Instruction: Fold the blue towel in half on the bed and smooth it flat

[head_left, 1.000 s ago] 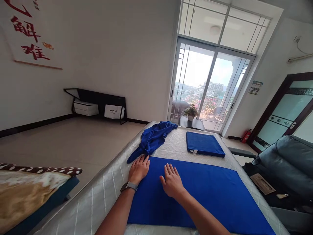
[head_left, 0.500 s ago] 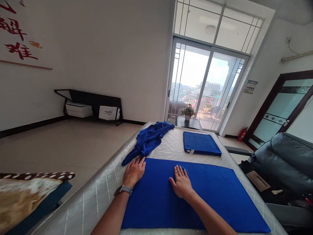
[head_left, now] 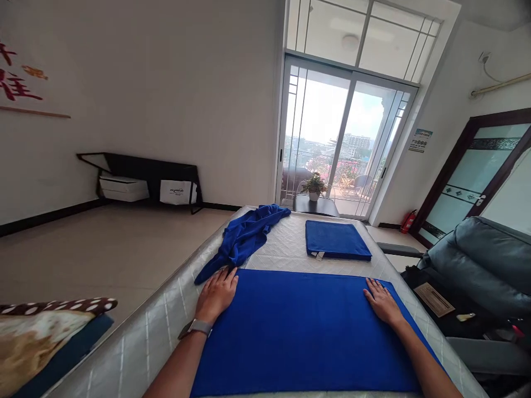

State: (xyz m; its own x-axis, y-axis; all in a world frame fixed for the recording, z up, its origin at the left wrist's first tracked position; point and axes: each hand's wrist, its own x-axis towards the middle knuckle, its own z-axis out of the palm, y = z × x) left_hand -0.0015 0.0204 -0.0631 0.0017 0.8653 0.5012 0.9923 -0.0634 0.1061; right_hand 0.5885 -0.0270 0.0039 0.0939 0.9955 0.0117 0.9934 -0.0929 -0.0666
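1. Nearest, as I stand watching, the spread blue cloth [head_left: 298, 331] lies flat on a pale quilted mattress [head_left: 286, 246]. I take its middle as the clock's centre, with 12 toward the balcony doors.
2. At 10 o'clock, the left hand [head_left: 216, 294] rests palm down by the cloth's far corner, its fingers stretched out and held fairly close, gripping nothing. A watch [head_left: 194, 328] circles that wrist.
3. At 2 o'clock, the right hand [head_left: 382, 301] lies palm down on the cloth near the other far corner, fingers straight and slightly parted, thumb out to the side, likewise gripping nothing.
4. Over at 9, bedding with a brown, white-spotted edge [head_left: 45, 337] reaches into view beside the mattress.
5. Toward 2 to 3, a dark padded sofa [head_left: 489, 254] stands alongside, with a brown printed panel [head_left: 434, 299] near it.
6. At 11, a crumpled blue cloth [head_left: 245, 235] lies just past the left fingertips; whether they touch it I cannot tell.
7. At 1, a folded blue stack [head_left: 338, 239] sits squarely on the mattress, a white tag [head_left: 317, 255] showing at its near edge.
8. Farther off, at 10, a black rack [head_left: 151, 174] holds white boxes [head_left: 124, 189] and a white bag [head_left: 177, 192].
9. Past the mattress at 12, a potted plant [head_left: 314, 186] stands before the balcony doors [head_left: 344, 138].
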